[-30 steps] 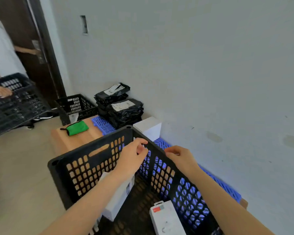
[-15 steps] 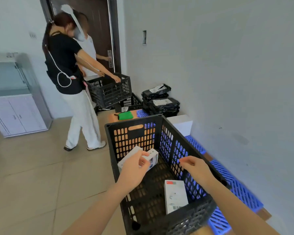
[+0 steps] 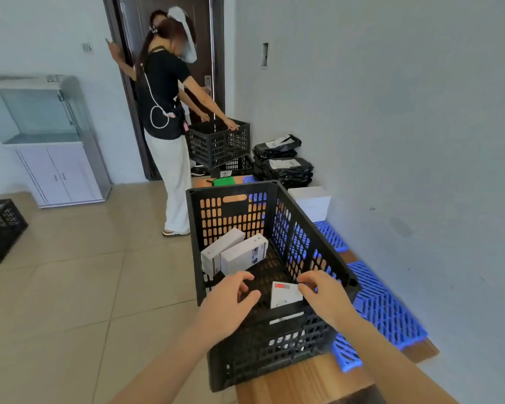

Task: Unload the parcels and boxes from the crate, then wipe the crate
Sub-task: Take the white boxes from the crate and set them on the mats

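A black slatted crate (image 3: 277, 196) stands on a wooden bench. Two white boxes (image 3: 236, 253) lean together at its far left inside. A small white box with a red label (image 3: 283, 294) lies flat on the crate floor near the front wall. My left hand (image 3: 231, 301) hovers over the front of the crate with loosely curled fingers, holding nothing. My right hand (image 3: 321, 293) hangs at rim height just right of the small box, fingertips over its corner, and grips nothing that I can see.
Blue plastic mats (image 3: 382, 310) cover the bench along the wall. Behind the crate sit a white box (image 3: 311, 201), stacked black parcels (image 3: 286, 167) and a green pouch (image 3: 223, 181). A person (image 3: 166, 112) handles another black crate (image 3: 219, 141) by the door. One more crate (image 3: 0, 225) sits on the floor at left.
My view has pulled back and swung left. Both hands left the crate's far rim and came down over its front. The person has moved nearer the door with the other crate.
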A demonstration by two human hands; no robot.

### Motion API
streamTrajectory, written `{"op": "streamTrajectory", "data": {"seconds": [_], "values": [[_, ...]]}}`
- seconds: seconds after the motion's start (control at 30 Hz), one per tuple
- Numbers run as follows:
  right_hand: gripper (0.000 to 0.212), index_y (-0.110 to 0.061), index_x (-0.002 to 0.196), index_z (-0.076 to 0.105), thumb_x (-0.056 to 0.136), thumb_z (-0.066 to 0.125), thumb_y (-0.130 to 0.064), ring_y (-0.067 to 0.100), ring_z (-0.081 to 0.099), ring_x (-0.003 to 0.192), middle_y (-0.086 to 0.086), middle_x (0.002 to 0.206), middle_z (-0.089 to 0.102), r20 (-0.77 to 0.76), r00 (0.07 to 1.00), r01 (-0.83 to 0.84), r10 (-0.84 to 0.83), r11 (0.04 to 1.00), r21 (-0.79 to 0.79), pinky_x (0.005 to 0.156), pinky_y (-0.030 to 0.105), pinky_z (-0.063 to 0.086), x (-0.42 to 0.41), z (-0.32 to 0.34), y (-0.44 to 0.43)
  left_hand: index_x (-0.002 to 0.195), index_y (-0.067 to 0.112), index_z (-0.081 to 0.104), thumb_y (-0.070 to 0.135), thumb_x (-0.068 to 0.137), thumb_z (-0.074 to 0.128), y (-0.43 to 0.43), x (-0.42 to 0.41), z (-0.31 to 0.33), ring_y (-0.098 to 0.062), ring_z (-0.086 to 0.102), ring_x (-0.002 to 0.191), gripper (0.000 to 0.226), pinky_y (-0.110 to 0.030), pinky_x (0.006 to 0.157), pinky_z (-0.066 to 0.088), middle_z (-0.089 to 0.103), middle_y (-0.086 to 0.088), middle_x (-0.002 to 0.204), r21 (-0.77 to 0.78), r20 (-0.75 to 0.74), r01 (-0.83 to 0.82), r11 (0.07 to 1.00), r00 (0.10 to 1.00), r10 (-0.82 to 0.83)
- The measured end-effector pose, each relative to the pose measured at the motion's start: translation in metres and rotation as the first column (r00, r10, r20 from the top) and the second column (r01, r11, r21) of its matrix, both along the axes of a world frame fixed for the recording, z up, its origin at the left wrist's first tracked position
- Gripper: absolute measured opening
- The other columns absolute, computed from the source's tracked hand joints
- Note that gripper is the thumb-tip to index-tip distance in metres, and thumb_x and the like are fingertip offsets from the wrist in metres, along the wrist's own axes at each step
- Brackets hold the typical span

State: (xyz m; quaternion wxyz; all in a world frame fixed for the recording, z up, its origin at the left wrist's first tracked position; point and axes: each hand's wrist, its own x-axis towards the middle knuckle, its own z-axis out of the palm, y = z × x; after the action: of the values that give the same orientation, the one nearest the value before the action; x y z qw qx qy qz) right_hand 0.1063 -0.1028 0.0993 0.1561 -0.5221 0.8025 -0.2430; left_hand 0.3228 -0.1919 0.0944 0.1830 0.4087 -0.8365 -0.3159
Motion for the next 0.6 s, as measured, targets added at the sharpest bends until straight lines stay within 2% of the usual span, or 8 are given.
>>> {"op": "streamTrajectory", "data": {"seconds": [0.1,0.17,0.23,0.33,0.4,0.53,0.6], "values": [[0.034,-0.024,0.117,0.064,0.100,0.039,-0.039,0.012,0.055,0.106,-0.009,0.114,0.060,-0.226,0.963,-0.150,0.145,0.989,-0.007,0.092,0.027,0.042,-0.004,-0.010,0.010,0.136,0.041,0.039,0.067,0.094,0.029,0.026,-0.002,-0.005,-0.007,0.053,0.113,0.051,-0.032,0.100,0.043,0.055,0.014,0.122,-0.197,0.265,0.072,0.978,0.964,-0.018],[0.056,-0.024,0.110,0.070,0.102,0.017,-0.043,0.015,0.061,0.098,-0.008,0.108,0.066,-0.414,0.889,-0.228,0.195,0.973,-0.032,0.089,0.034,0.047,-0.006,-0.024,0.015,0.142,0.040,0.035,0.074,0.087,0.006,0.037,-0.004,-0.010,-0.013,0.047,0.125,0.072,-0.036,0.109,0.032,0.052,0.012,0.131,-0.315,0.429,0.146,0.938,0.903,0.004],[0.072,-0.025,0.102,0.073,0.102,0.002,-0.040,0.016,0.065,0.093,-0.008,0.103,0.070,-0.503,0.846,-0.226,0.176,0.973,-0.040,0.090,0.037,0.046,-0.007,-0.034,0.019,0.142,0.039,0.040,0.075,0.081,-0.004,0.041,-0.005,-0.015,-0.014,0.047,0.127,0.083,-0.039,0.112,0.028,0.055,0.012,0.131,-0.385,0.481,0.151,0.911,0.875,0.059],[0.062,-0.030,0.106,0.071,0.102,0.010,-0.041,0.014,0.063,0.100,-0.011,0.109,0.068,-0.478,0.869,-0.162,0.124,0.986,-0.038,0.098,0.035,0.031,-0.004,-0.030,0.021,0.124,0.040,0.059,0.072,0.093,0.009,0.035,-0.005,-0.022,-0.011,0.063,0.110,0.067,-0.041,0.103,0.043,0.067,0.015,0.112,-0.436,0.457,0.112,0.893,0.882,0.112],[0.065,-0.031,0.109,0.069,0.101,0.006,-0.046,0.015,0.061,0.105,-0.010,0.113,0.066,-0.475,0.873,-0.154,0.112,0.987,-0.052,0.102,0.035,0.027,-0.003,-0.030,0.017,0.122,0.040,0.062,0.070,0.095,0.014,0.032,-0.005,-0.024,-0.011,0.064,0.108,0.063,-0.043,0.101,0.044,0.068,0.015,0.111,-0.438,0.471,0.130,0.890,0.876,0.103],[0.073,-0.034,0.112,0.067,0.096,0.001,-0.060,0.018,0.057,0.115,-0.008,0.120,0.064,-0.458,0.884,-0.135,0.095,0.989,-0.056,0.108,0.041,0.023,0.000,-0.032,0.007,0.126,0.039,0.060,0.070,0.094,0.017,0.022,-0.007,-0.026,-0.015,0.060,0.119,0.062,-0.047,0.115,0.026,0.065,0.012,0.122,-0.454,0.500,0.137,0.881,0.857,0.125],[0.079,-0.035,0.116,0.066,0.093,-0.004,-0.064,0.018,0.054,0.119,-0.007,0.124,0.062,-0.459,0.882,-0.139,0.103,0.989,-0.047,0.112,0.044,0.026,-0.002,-0.032,-0.001,0.126,0.039,0.060,0.071,0.094,0.019,0.014,-0.010,-0.025,-0.017,0.056,0.125,0.062,-0.049,0.112,0.018,0.064,0.010,0.127,-0.449,0.509,0.120,0.885,0.849,0.143]]}}
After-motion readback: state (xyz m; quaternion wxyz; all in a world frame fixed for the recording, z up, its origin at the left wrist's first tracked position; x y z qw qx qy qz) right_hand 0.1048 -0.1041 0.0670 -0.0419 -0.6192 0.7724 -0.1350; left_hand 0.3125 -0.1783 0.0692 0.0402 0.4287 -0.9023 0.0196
